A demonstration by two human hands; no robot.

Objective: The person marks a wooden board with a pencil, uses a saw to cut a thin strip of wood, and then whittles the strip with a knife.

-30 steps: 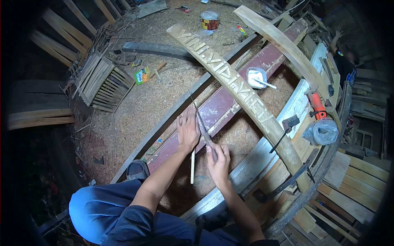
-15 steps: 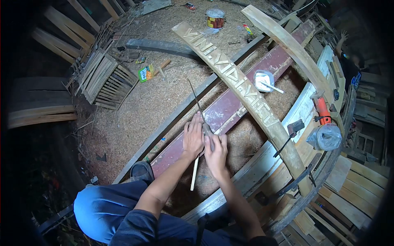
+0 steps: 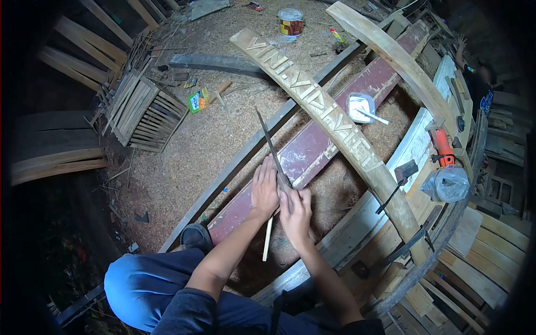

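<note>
My right hand (image 3: 296, 213) grips the handle of a long thin blade (image 3: 270, 146) whose tip points up and away from me. My left hand (image 3: 264, 188) lies flat beside it, pressing down on a thin pale wooden stick (image 3: 268, 239) that rests on a dark red beam (image 3: 312, 145). The stick's lower end pokes out below my hands. The blade's edge meets the stick under my fingers, where the contact is hidden.
A long curved plank with carved letters (image 3: 318, 106) crosses the sawdust floor. A white tub with a brush (image 3: 360, 106), a paint can (image 3: 291, 22), an orange power tool (image 3: 442, 144), a slatted wooden panel (image 3: 142, 111) and stacked boards (image 3: 491, 262) lie around. Another person (image 3: 474, 75) is at the far right.
Both hands slid up along the stick and came closer together, the blade moving forward with them. The view shifted slightly.
</note>
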